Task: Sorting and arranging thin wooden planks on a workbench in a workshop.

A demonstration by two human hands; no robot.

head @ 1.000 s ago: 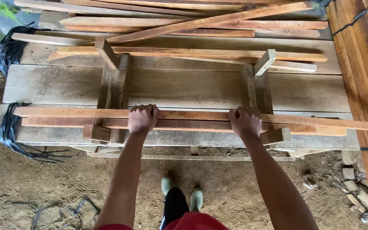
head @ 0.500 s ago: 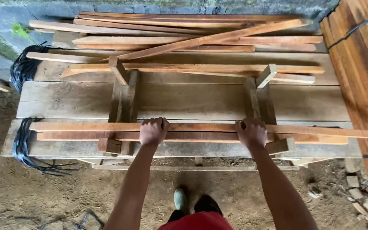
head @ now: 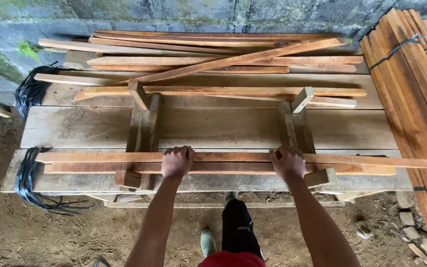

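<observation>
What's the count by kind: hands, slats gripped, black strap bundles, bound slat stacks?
Hands: 2, left hand, right hand
Gripped slats: 2
Black strap bundles: 2
Bound slat stack: 1
Total: 7

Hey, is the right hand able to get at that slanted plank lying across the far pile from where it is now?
Probably not without letting go: the right hand grips the near planks, and the slanted plank lies well beyond across the wide boards.

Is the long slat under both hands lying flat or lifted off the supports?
Lying flat. The long slat runs level across the two wooden supports, with the left hand and right hand gripping its top.
</observation>
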